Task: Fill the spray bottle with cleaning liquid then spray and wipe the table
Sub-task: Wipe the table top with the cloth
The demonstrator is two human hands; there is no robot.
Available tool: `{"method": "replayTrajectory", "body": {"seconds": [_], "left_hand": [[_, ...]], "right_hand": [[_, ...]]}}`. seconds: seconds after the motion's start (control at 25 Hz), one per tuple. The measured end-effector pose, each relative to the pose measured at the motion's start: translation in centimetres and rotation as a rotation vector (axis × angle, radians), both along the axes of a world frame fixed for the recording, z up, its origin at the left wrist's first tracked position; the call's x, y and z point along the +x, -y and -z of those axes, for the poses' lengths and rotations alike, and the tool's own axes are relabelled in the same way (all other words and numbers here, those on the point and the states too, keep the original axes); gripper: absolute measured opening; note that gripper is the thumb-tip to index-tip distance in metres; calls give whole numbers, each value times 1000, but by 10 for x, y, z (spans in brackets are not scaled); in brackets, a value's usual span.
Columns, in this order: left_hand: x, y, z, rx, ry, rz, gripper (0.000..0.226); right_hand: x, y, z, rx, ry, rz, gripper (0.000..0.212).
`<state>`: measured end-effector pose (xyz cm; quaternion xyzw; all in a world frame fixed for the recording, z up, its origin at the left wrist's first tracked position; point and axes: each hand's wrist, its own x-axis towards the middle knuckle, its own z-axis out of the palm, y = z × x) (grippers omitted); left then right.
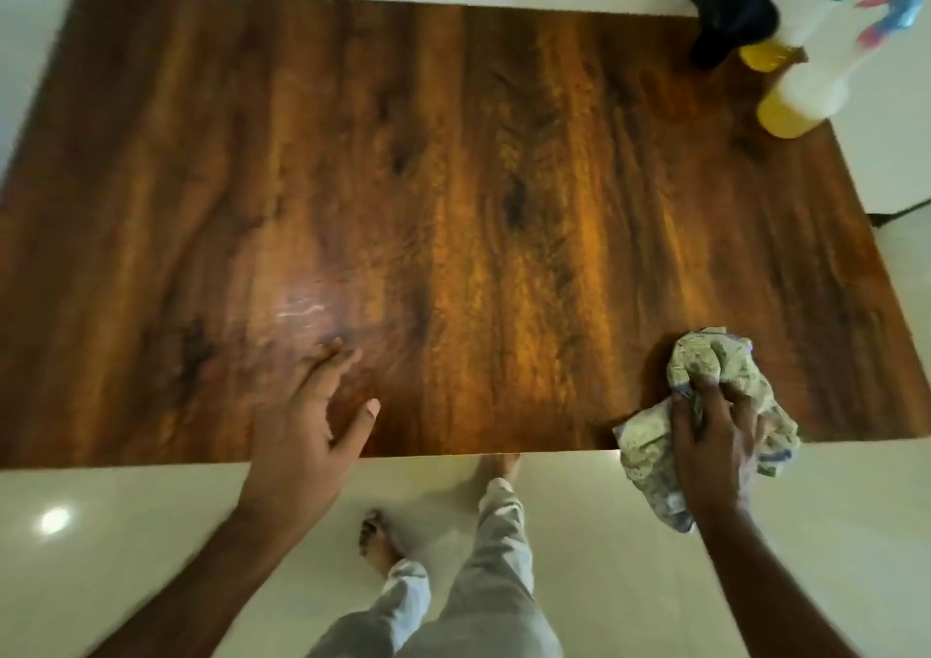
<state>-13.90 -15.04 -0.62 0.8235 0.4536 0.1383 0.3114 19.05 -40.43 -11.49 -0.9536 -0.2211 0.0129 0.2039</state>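
We see the right hand point(713, 436) gripping a crumpled patterned cloth point(705, 405) at the near right edge of the wooden table point(453, 179), part of the cloth hanging over the edge. The left hand point(307, 420) rests flat on the tabletop near the front edge, fingers straight and spread, holding nothing. Far off at the back right corner stands the spray bottle point(801, 98) with yellow liquid low in it; its top runs out of frame, so we cannot make out the trigger. Beside it sit a black funnel point(730, 22) and a second yellow container point(763, 55), mostly hidden behind the bottle. Motion blur softens everything. Faint streaks point(302, 310) gleam just beyond the left fingertips
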Motion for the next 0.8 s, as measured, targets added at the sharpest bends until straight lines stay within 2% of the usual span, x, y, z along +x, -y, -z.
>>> {"method": "replayTrajectory", "body": {"seconds": [0.12,0.28,0.52,0.68,0.8], "left_hand": [[-59,-7,-5,4,-49,-114,46],[-126,-9,-10,-24,-84,-277,52],[-191,-10,-15,-38,-59,-448,53],[-227,-19,-3,-26,-59,-518,47],[-234,-28,5,-68,-53,-575,46]], "right_hand": [[-90,-65,1,30,21,-147,43],[-212,-156,-1,23,-48,-427,40],[-374,-278,-11,25,-84,-866,40],[-453,-337,-11,-12,-60,-1192,36],[-481,-364,-12,-39,-68,-1448,43]]}}
